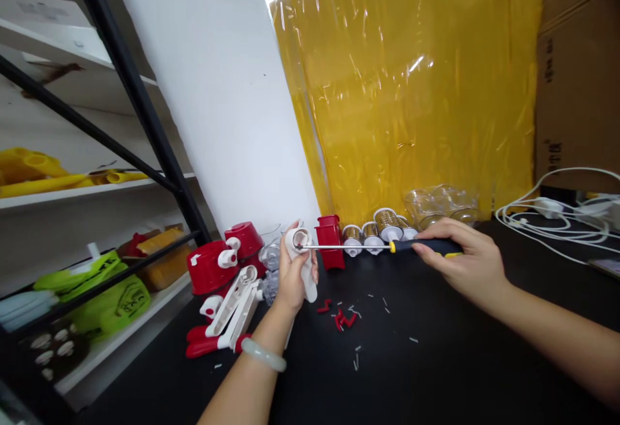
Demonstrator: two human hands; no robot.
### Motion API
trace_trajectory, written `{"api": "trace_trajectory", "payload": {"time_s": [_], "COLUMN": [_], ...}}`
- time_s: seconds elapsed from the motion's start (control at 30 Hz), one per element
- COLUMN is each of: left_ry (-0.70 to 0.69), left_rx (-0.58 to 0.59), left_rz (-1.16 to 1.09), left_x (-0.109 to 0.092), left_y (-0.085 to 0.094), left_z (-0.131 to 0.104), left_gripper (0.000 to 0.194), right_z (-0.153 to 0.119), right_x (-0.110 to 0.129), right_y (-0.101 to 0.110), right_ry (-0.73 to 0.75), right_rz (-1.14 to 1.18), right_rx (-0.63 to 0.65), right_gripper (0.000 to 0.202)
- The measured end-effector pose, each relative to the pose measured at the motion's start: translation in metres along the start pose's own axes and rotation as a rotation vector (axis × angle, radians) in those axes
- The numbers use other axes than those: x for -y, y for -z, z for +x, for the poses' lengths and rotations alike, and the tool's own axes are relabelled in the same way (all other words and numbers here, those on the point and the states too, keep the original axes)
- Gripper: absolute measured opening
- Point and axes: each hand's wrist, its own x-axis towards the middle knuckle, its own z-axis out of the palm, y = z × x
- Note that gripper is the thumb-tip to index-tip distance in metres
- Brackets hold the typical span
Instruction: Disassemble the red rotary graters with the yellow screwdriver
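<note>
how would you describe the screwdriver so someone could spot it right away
Start at the yellow plastic sheet behind the black table. Just in front of it, the right hand grips the screwdriver, whose thin metal shaft runs level into the white part held by the left hand. Its black and yellow handle is unlike anything nearby.

Black desk (436, 373) carries small red clips (343, 317) and scattered white bits near its middle. At the back edge stand a red block (330, 241), a row of metal drums (375, 231) and clear plastic cups (443, 205), against a yellow plastic sheet (411, 82). Red and white plastic parts (223, 283) are piled at the left edge. White cables (557, 215) lie at the right back corner, below cardboard boxes (578, 82). Shelving (97, 199) to the left holds yellow and green items.
</note>
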Motion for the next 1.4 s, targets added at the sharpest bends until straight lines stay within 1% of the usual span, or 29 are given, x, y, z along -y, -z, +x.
{"api": "trace_trajectory", "payload": {"time_s": [0.07,0.2,0.3,0.43,0.6,0.7,0.77,0.8,0.83,0.9,0.97,1.0,1.03,1.07,1.1,1.13,1.17,1.2,1.3,1.33,1.4], "left_ry": [-0.007,-0.034,-0.039,-0.049,-0.066,-0.1,-0.153,-0.191,-0.239,-0.345,-0.453,-0.499,-0.538,-0.566,-0.589,-0.605,-0.614,-0.615,-0.597,-0.589,-0.577], "left_rx": [-0.002,-0.03,-0.025,-0.02,-0.054,-0.076,-0.092,-0.108,-0.129,-0.183,-0.239,-0.261,-0.278,-0.283,-0.282,-0.273,-0.264,-0.258,-0.287,-0.293,-0.282], "left_rz": [0.006,0.011,0.023,0.041,0.041,0.068,0.091,0.109,0.134,0.219,0.32,0.358,0.381,0.394,0.399,0.403,0.41,0.418,0.434,0.438,0.445], "left_x": [0.0,0.001,0.003,0.004,0.006,0.009,0.011,0.012,0.013,0.014,0.015,0.015,0.016,0.016,0.017,0.017,0.017,0.017,0.016,0.015,0.015], "left_y": [-0.001,-0.002,-0.002,-0.001,-0.001,0.0,0.002,0.004,0.005,0.01,0.014,0.016,0.017,0.019,0.02,0.021,0.022,0.023,0.025,0.025,0.024], "left_z": [0.0,-0.001,-0.001,0.0,-0.001,0.0,0.001,0.002,0.003,0.004,0.004,0.004,0.004,0.004,0.004,0.004,0.004,0.005,0.008,0.008,0.009], "left_gripper": [0.078,0.08,0.082,0.086,0.086,0.083,0.082,0.08,0.079,0.074,0.071,0.072,0.073,0.074,0.075,0.075,0.074,0.074,0.073,0.074,0.074], "right_z": [0.001,0.003,0.002,0.002,0.001,0.0,0.0,0.001,0.001,0.002,0.004,0.004,0.005,0.006,0.006,0.007,0.008,0.009,0.014,0.016,0.019], "right_x": [0.001,0.003,0.003,0.003,0.001,0.003,0.005,0.006,0.007,0.007,0.004,0.002,0.0,-0.002,-0.003,-0.004,-0.004,-0.003,-0.001,-0.001,-0.001], "right_y": [0.001,0.001,0.001,0.001,0.002,0.002,0.001,0.0,-0.001,-0.004,-0.007,-0.008,-0.008,-0.007,-0.005,-0.003,-0.001,0.002,0.01,0.012,0.015], "right_ry": [-0.004,0.039,0.052,0.043,0.027,0.019,-0.003,-0.043,-0.112,-0.332,-0.591,-0.701,-0.786,-0.838,-0.852,-0.826,-0.757,-0.656,-0.321,-0.246,-0.174], "right_rz": [0.001,0.013,0.013,0.019,0.01,0.009,0.019,0.036,0.072,0.239,0.473,0.554,0.58,0.551,0.482,0.396,0.311,0.235,0.08,0.059,0.07], "right_rx": [-0.001,0.001,0.003,0.007,0.014,0.012,0.011,0.017,0.019,0.021,0.057,0.112,0.192,0.278,0.351,0.398,0.412,0.396,0.291,0.252,0.186], "right_gripper": [0.015,0.012,0.01,0.01,0.012,0.013,0.014,0.017,0.02,0.028,0.039,0.046,0.053,0.058,0.062,0.063,0.061,0.059,0.052,0.048,0.041]}}
